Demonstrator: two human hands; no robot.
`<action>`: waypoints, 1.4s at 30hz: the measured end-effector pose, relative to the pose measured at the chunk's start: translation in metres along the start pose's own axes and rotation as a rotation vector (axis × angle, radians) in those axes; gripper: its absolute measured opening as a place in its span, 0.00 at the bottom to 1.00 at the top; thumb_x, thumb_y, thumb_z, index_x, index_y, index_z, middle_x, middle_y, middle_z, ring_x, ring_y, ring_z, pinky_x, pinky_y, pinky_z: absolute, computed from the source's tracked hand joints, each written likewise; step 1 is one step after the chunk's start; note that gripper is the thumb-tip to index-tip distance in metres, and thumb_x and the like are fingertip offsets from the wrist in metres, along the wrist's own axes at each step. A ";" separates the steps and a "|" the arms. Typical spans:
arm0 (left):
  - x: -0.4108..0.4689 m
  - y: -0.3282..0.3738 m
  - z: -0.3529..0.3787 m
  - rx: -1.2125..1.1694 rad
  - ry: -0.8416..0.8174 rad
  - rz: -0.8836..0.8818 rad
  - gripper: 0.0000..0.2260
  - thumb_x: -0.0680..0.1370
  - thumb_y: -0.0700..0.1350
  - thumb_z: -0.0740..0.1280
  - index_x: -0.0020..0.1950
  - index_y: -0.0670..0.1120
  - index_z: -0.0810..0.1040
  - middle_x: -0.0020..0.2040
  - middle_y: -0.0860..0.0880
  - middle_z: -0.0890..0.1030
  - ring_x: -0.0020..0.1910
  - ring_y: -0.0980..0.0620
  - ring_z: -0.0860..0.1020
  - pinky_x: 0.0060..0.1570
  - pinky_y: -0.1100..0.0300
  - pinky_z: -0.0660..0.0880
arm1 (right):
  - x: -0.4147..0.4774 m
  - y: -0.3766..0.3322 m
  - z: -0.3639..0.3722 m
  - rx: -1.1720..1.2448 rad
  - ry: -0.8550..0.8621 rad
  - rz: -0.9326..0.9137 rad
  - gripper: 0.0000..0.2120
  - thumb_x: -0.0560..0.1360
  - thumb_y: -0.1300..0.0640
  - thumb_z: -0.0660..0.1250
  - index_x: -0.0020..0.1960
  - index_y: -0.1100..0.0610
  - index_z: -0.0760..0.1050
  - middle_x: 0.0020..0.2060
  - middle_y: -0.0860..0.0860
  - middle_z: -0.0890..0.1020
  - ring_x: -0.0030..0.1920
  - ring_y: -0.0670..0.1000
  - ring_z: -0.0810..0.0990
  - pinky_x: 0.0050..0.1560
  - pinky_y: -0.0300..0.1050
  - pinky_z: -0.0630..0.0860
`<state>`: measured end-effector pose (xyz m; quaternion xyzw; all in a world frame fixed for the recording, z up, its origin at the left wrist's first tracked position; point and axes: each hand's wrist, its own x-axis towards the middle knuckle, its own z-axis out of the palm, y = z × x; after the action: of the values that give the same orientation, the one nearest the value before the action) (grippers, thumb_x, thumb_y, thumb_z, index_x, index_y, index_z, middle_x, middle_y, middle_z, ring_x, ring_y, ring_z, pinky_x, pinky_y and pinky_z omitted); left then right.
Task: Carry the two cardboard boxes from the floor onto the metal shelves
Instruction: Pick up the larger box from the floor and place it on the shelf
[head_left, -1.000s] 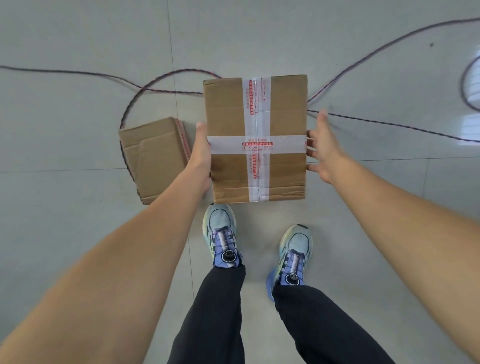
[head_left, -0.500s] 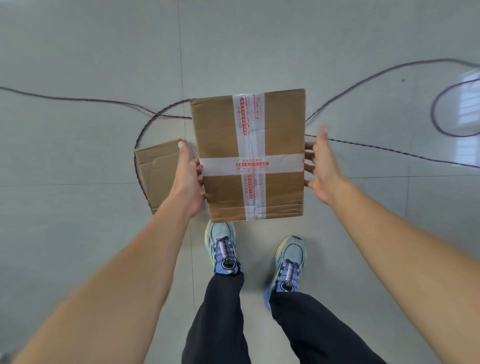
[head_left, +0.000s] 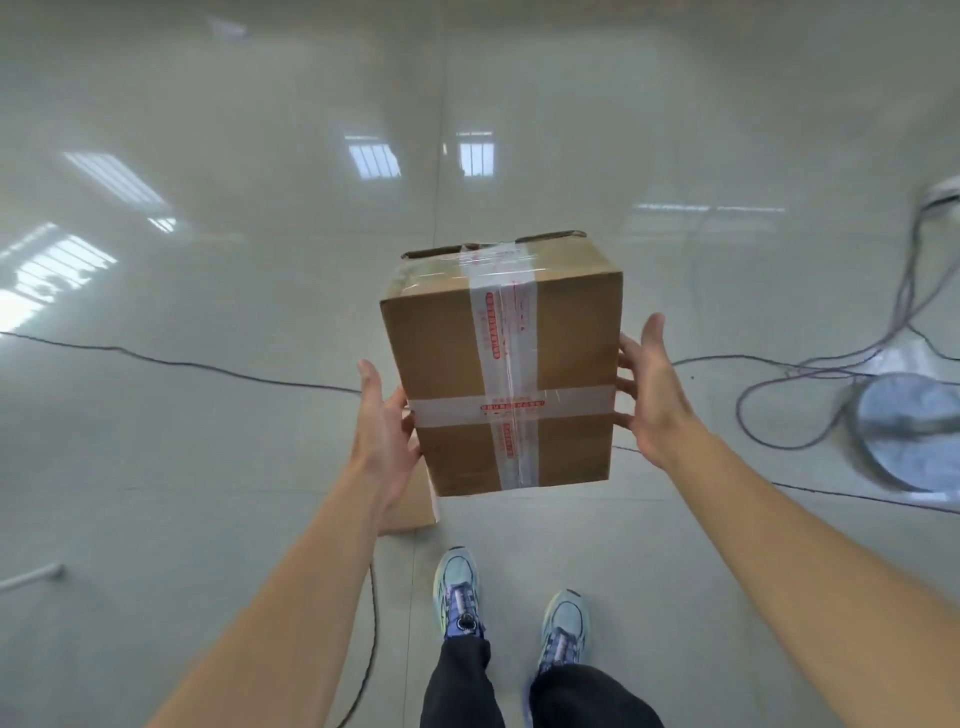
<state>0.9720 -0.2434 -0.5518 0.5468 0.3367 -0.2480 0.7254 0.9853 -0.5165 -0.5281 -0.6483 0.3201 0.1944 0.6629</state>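
Observation:
A taped cardboard box (head_left: 447, 374), crossed with white tape printed in red, hangs in the air in front of me, tilted with its top face towards me. My left hand (head_left: 382, 434) presses its left side and my right hand (head_left: 649, 395) presses its right side. The smaller cardboard box (head_left: 410, 509) lies on the floor below, mostly hidden behind my left forearm and the lifted box. No metal shelves are in view.
Thin cables (head_left: 208, 368) run across the glossy tiled floor (head_left: 208, 467), and one passes by my left foot (head_left: 458, 592). A round grey fan base (head_left: 909, 431) with looped cords sits at the right. A white rod end (head_left: 36, 574) lies at the far left.
Both hands have lifted the taped box off the floor and up towards me. My view has tipped forward, so more floor and the fan base show. The smaller box stays on the floor.

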 end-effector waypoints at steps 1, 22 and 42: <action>-0.018 0.015 0.005 -0.006 -0.020 0.030 0.43 0.79 0.77 0.42 0.85 0.53 0.64 0.80 0.49 0.73 0.81 0.45 0.67 0.76 0.45 0.65 | -0.017 -0.020 -0.003 -0.011 -0.018 -0.025 0.48 0.67 0.17 0.43 0.76 0.42 0.70 0.69 0.47 0.77 0.71 0.55 0.73 0.73 0.68 0.67; -0.275 0.186 0.055 -0.002 -0.261 0.463 0.38 0.81 0.74 0.41 0.78 0.57 0.75 0.73 0.50 0.82 0.75 0.47 0.76 0.82 0.41 0.58 | -0.257 -0.195 -0.046 0.153 -0.085 -0.513 0.42 0.74 0.21 0.43 0.67 0.45 0.79 0.63 0.53 0.85 0.67 0.57 0.80 0.73 0.68 0.68; -0.322 0.223 0.019 0.037 -0.411 0.458 0.45 0.78 0.77 0.42 0.77 0.50 0.76 0.65 0.40 0.87 0.65 0.36 0.84 0.67 0.34 0.76 | -0.325 -0.201 -0.029 0.236 -0.023 -0.556 0.46 0.63 0.14 0.51 0.67 0.42 0.79 0.68 0.56 0.81 0.71 0.62 0.76 0.74 0.69 0.67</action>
<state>0.9287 -0.2026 -0.1642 0.5601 0.0466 -0.1897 0.8051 0.8816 -0.5109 -0.1586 -0.6273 0.1434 -0.0258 0.7650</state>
